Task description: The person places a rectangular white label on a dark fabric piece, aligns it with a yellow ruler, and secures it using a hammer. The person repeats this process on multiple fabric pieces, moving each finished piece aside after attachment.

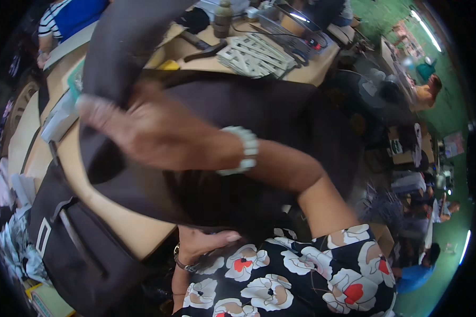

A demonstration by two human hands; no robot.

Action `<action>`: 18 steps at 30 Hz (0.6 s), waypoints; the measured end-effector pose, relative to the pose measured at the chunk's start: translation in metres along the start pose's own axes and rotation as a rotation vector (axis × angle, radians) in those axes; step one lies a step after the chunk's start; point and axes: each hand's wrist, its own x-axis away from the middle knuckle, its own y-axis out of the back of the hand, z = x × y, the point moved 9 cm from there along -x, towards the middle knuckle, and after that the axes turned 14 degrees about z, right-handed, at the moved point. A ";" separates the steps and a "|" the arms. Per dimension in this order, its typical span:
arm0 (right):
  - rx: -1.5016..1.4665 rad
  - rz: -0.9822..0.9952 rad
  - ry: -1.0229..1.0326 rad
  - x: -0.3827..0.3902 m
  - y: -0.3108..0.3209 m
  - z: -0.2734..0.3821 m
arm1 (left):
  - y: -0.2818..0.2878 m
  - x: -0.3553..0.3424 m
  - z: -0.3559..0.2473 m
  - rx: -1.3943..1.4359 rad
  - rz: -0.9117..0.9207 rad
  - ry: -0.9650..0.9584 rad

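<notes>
A large dark brown piece of limp sheet material (280, 105), cloth or leather, spreads across the table in front of me, and part of it rises in a fold at the upper left. Over it, my right hand (164, 127), with a pale beaded bracelet on the wrist, reaches leftward against the raised fold. Motion smears its fingers, so I cannot make out their grip. My left hand (198, 243), wearing a wristwatch, is at the near edge of the dark material. Its thumb sticks out to the right, while the fingers are hidden beneath the material.
At the left hangs a dark bag-like piece (84, 238) with a strap and a white rectangle. Pale printed strips (256, 55) lie stacked on the wooden table (153, 232) beyond the material, near a dark-handled tool (203, 52) and a bottle (222, 18). Other people are further off.
</notes>
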 end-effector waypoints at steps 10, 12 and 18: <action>0.277 0.131 -0.138 0.009 -0.098 -0.062 | 0.122 0.097 0.014 0.018 -0.853 0.096; 0.492 0.140 -0.249 0.013 -0.073 -0.099 | 0.126 0.105 0.006 -0.020 -0.918 0.102; 0.793 0.301 -0.607 0.096 -0.033 -0.185 | 0.123 0.104 -0.032 -0.745 -0.985 0.107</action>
